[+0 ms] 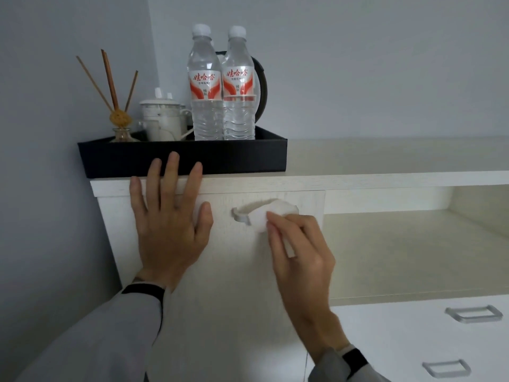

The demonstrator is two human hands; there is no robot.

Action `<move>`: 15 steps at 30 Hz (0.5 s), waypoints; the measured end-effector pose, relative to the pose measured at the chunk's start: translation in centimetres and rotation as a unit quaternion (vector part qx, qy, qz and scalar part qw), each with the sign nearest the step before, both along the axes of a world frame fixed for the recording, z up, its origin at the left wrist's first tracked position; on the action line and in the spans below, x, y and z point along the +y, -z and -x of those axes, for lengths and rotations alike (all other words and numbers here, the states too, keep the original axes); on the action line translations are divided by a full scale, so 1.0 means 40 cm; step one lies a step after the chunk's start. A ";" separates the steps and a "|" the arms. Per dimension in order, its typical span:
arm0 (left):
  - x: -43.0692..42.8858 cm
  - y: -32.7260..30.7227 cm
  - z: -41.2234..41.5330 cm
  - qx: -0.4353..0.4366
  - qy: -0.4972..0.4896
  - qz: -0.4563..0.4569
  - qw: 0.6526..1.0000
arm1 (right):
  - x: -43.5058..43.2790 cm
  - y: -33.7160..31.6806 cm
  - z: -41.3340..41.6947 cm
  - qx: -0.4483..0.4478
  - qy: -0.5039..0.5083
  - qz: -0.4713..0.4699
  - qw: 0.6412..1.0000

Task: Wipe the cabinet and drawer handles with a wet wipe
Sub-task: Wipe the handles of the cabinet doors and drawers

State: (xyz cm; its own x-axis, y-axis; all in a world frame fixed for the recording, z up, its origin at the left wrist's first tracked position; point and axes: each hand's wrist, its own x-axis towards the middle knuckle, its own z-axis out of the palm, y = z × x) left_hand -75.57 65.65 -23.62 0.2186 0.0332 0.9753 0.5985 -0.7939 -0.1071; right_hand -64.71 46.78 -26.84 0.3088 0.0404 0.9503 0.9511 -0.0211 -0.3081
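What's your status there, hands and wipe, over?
Left hand flat on cabinet door, fingers straight. Right hand pinches wet wipe against door handle. Two drawer handles lower right untouched. Nothing in the way.

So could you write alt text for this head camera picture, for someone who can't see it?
A person's right hand holds a white wet wipe against the silver handle of a pale cabinet door, while the left hand rests flat on the door beside it. A black tray on top carries two water bottles, cups and a reed diffuser.

R hand (300, 252) rubs wipe (271, 215) on handle (242, 215); L hand (168, 216) flat.
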 end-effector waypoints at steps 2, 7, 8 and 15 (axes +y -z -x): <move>-0.001 -0.001 0.000 0.001 -0.002 0.000 1.000 | -0.028 0.000 -0.025 0.001 0.014 -0.015 1.000; -0.016 -0.003 0.007 0.025 -0.019 0.029 0.999 | -0.054 -0.002 -0.050 0.025 0.002 -0.007 1.000; -0.023 -0.005 0.013 0.038 -0.024 0.042 0.998 | -0.056 -0.006 -0.049 0.037 -0.003 0.005 0.999; -0.156 -0.090 0.096 0.178 -0.045 0.230 0.956 | -0.125 -0.130 0.008 0.201 -0.047 0.118 0.971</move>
